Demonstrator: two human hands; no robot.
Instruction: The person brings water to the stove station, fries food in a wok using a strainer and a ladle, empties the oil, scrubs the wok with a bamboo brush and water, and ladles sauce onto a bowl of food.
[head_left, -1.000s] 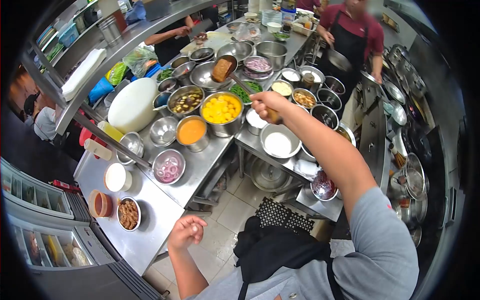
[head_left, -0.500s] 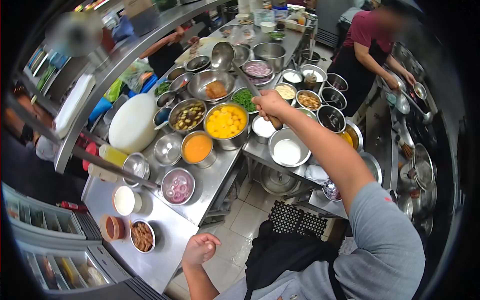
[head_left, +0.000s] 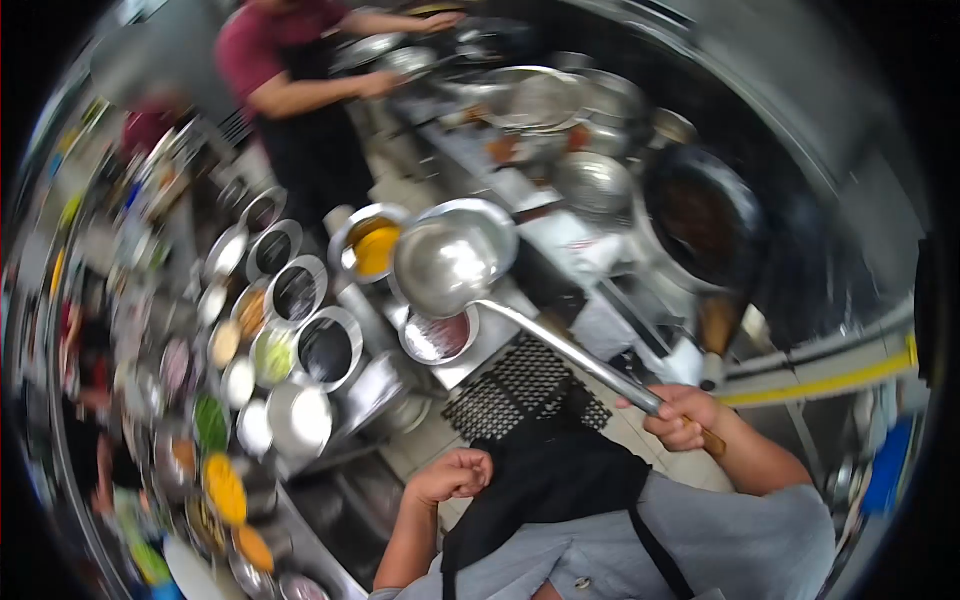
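Observation:
My right hand [head_left: 682, 416] grips the wooden end of a large metal ladle [head_left: 560, 345]. The ladle's round bowl points away from me, above the gap between the bowl table and the stove side. Bright metal shows inside it; I cannot tell whether any liquid lies there. Behind the ladle are a bowl of yellow-orange food [head_left: 373, 248] and a foil-like shiny bowl of reddish contents [head_left: 440, 335], partly covered from view. My left hand [head_left: 452, 474] is held low before my apron, fingers curled into a loose fist with nothing visible in it.
A dark wok [head_left: 700, 225] with a wooden handle sits on the stove at right. Metal strainers [head_left: 535, 98] and pans stand behind it. Many food bowls, including a white-filled pot [head_left: 300, 418], crowd the left table. A co-worker [head_left: 300, 90] stands at the stove. A black mat [head_left: 525, 385] covers the floor.
My view has swung right toward the stove. The ladle in my right hand has come away from over the food bowls to the right. My left hand's fingers have curled in more.

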